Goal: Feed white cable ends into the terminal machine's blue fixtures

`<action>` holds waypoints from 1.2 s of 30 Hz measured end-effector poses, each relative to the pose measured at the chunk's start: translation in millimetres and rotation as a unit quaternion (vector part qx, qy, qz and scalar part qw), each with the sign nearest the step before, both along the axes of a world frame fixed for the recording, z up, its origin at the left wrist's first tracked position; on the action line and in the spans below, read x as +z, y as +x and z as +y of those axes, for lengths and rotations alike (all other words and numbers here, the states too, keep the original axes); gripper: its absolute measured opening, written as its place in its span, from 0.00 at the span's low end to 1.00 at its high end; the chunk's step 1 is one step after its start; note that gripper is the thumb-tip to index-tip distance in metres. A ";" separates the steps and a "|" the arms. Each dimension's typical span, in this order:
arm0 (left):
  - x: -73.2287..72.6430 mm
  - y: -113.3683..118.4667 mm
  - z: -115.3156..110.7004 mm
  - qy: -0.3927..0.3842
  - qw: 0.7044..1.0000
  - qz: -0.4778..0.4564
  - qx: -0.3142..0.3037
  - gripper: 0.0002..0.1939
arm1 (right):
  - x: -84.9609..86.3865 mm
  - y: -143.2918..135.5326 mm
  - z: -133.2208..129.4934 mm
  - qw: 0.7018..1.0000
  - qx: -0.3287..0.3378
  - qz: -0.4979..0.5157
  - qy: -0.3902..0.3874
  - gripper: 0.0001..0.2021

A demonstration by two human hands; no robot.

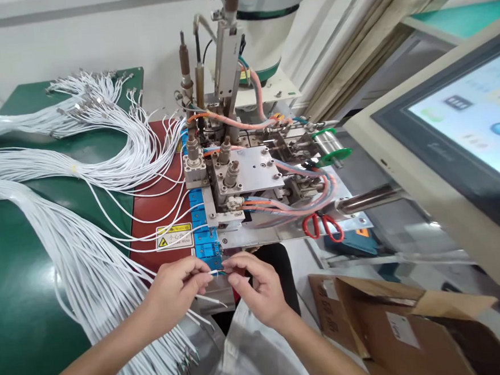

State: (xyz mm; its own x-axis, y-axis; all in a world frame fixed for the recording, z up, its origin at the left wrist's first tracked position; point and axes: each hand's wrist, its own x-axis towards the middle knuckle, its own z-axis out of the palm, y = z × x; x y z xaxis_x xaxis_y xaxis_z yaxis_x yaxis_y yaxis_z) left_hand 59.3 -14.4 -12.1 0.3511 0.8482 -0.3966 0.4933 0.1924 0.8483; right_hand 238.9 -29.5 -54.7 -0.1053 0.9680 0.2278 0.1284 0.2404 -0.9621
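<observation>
My left hand pinches the end of a white cable just in front of the blue fixture blocks. Close on its right, my right hand is closed at the thin coloured wires that come out of that cable end. The fingertips of both hands are a small gap apart. Several white cables run from the blue blocks across a red plate to the left. A large bundle of white cables hangs over the table edge beside my left forearm.
Behind the blocks stands a metal machine with hoses and a wire spool. Red-handled scissors lie on its base. A screen is at right, above an open cardboard box. More cables cover the green table.
</observation>
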 end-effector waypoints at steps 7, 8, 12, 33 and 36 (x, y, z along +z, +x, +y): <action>-1.3 9.9 1.2 0.061 0.998 -0.015 0.014 0.08 | 15.2 -7.3 12.0 0.998 0.003 -0.053 0.019 0.06; -1.4 10.9 1.4 0.061 0.998 -0.018 0.019 0.08 | 16.7 -6.3 13.4 0.998 0.015 -0.062 0.017 0.06; -5.7 13.6 -0.3 0.148 0.988 0.031 0.030 0.06 | 20.1 -1.9 16.8 0.994 0.043 -0.104 0.007 0.07; -13.7 16.0 1.1 0.126 0.981 -0.027 0.143 0.06 | 12.4 -30.5 3.9 0.992 -0.122 -0.025 -0.003 0.04; -15.2 16.3 1.0 0.103 0.980 -0.048 0.166 0.06 | 12.4 -31.6 6.7 0.993 -0.115 -0.011 -0.023 0.05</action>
State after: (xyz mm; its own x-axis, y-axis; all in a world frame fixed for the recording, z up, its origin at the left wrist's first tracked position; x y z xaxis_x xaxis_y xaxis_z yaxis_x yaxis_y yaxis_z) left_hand 75.6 -13.4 -27.4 0.0707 0.9804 -0.1838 0.3479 0.1484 0.9257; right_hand 207.3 -22.9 -42.3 0.1146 0.9762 0.1839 0.1960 0.1593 -0.9676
